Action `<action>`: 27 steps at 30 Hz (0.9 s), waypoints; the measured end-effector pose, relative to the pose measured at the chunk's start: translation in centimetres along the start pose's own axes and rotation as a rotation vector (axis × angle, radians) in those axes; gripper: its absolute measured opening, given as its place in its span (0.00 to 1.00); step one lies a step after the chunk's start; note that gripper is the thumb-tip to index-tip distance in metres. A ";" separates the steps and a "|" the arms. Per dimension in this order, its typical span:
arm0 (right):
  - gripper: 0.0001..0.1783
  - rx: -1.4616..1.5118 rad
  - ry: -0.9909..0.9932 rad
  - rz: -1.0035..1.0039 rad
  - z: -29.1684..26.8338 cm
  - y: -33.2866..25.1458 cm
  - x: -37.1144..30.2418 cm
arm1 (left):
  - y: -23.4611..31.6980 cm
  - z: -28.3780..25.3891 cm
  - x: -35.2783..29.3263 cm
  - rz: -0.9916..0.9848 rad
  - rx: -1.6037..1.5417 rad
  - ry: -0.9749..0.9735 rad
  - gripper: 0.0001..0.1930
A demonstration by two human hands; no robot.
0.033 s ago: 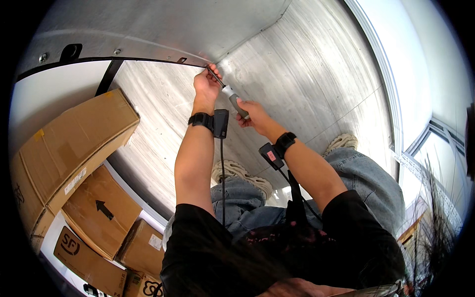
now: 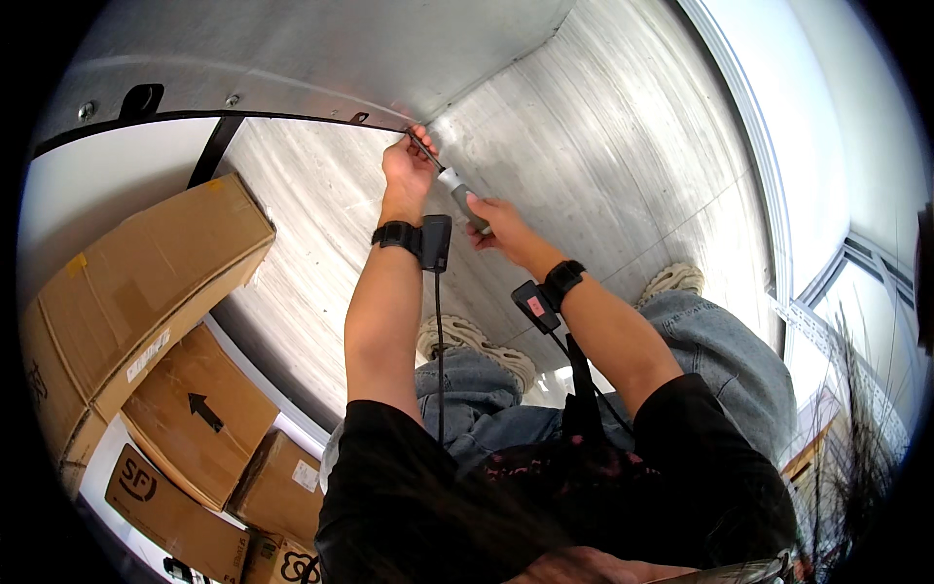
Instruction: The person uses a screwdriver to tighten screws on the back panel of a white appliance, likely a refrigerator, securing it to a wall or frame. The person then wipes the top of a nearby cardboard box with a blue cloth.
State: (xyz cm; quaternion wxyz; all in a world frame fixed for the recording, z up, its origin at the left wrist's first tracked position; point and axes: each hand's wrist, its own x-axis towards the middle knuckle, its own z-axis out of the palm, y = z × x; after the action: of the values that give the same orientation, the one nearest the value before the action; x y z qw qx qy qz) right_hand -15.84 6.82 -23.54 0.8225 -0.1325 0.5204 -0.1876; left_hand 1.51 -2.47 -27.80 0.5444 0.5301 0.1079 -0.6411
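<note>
**Nothing has moved: both hands stay at the black strip**

The picture from just before and this one look the same. The hands, the tool and the strip are all in the same spots. So the work at the strip seems to be right where it was, with no new step done.

The left hand (image 2: pixel 407 173) is up at the far edge of the metal floor (image 2: pixel 623 146), where the floor meets the wall. Its fingers are pinched together at the thin black strip (image 2: pixel 292 117) that runs along that edge.

The right hand (image 2: pixel 501 226) is just beside it. It is closed tight around the grey handle of a screwdriver (image 2: pixel 457 190). The thin tip of the tool points up at the strip, right by the left fingers. I cannot tell if the tip sits in a screw, as the spot is too small to see.

Each wrist has a black band with a small black box (image 2: pixel 435 241) on it, and a cord hangs down from it.

Brown cardboard boxes (image 2: pixel 146 282) are stacked at the left edge of the floor, well apart from the hands.
</note>
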 end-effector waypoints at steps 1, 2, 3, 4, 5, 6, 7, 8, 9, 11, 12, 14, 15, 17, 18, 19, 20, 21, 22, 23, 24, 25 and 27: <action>0.25 -0.024 0.025 -0.051 -0.3 0.2 0.2 | -0.1 0.1 -0.1 0.003 0.000 0.006 0.12; 0.24 -0.050 0.049 -0.103 -0.6 0.3 0.3 | -0.2 0.2 -0.1 0.007 -0.001 0.014 0.12; 0.24 -0.075 0.072 -0.154 -0.9 0.3 0.4 | -0.3 0.3 -0.2 0.012 -0.002 0.021 0.12; 0.24 -0.046 0.025 -0.117 -1.3 0.2 0.5 | -0.2 0.4 -0.2 0.012 -0.003 0.030 0.11; 0.24 -0.020 -0.023 -0.079 -1.4 -0.3 0.2 | -0.2 0.3 -0.1 0.013 -0.007 0.040 0.11; 0.24 0.008 -0.069 -0.040 -1.6 -0.7 0.0 | -0.2 0.2 0.1 0.013 -0.010 0.049 0.11; 0.24 0.024 -0.102 -0.039 -2.0 -0.5 0.0 | -0.2 0.1 0.2 0.011 -0.012 0.036 0.11; 0.25 0.040 -0.132 -0.040 -2.4 -0.3 0.0 | -0.1 -0.1 0.3 0.008 -0.013 0.021 0.11; 0.25 0.057 -0.162 -0.040 -2.8 -0.2 0.0 | -0.1 -0.3 0.5 0.005 -0.014 0.007 0.11; 0.25 0.047 -0.129 -0.030 -3.2 0.3 -0.2 | -0.4 -0.4 0.5 0.007 -0.017 -0.012 0.10; 0.25 0.043 -0.113 -0.024 -3.4 0.4 -0.3 | -0.7 -0.3 0.3 0.007 -0.017 -0.020 0.10; 0.24 0.034 -0.091 -0.045 -3.8 0.4 -0.2 | -1.7 0.2 0.0 0.022 -0.049 0.008 0.09; 0.24 0.030 -0.079 -0.056 -4.0 0.4 -0.2 | -2.3 0.5 -0.3 0.028 -0.063 0.022 0.09; 0.24 -0.007 -0.011 -0.077 -4.3 0.2 -0.3 | -3.7 1.3 -1.0 -0.002 -0.016 0.040 0.09; 0.23 -0.026 0.024 -0.089 -4.5 0.1 -0.4 | -4.3 1.9 -1.4 -0.017 0.007 0.047 0.09; 0.23 -0.031 0.053 -0.101 -4.8 -0.2 -0.6 | -4.9 2.4 -1.4 -0.025 0.013 0.035 0.10; 0.23 -0.037 0.080 -0.113 -5.2 -0.6 -0.9 | -5.3 2.8 -1.6 -0.038 0.046 0.013 0.11; 0.24 -0.043 0.107 -0.125 -5.6 -1.1 -1.4 | -5.7 3.2 -1.7 -0.051 0.080 -0.010 0.11; 0.23 -0.037 0.127 -0.148 -6.1 -1.4 -1.8 | -6.2 3.7 -1.8 -0.064 0.115 -0.033 0.11; 0.23 -0.030 0.148 -0.173 -6.8 -1.8 -2.2 | -6.9 4.5 -1.9 -0.054 0.157 -0.060 0.11; 0.23 -0.024 0.164 -0.197 -7.5 -2.1 -2.7 | -7.7 5.4 -2.1 -0.040 0.199 -0.084 0.11; 0.23 -0.012 0.186 -0.227 -8.5 -2.4 -3.3 | -8.6 6.3 -2.3 -0.028 0.242 -0.108 0.11; 0.21 0.032 0.250 -0.296 -10.3 -2.8 -5.0 | -10.6 8.6 -3.5 -0.047 0.332 -0.157 0.11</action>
State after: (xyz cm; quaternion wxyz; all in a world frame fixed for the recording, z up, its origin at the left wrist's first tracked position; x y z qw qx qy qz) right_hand -27.63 6.30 -22.68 0.7168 -0.1704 0.5902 -0.3298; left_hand -12.45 -2.51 -26.13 0.4408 0.5585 -0.0300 -0.7020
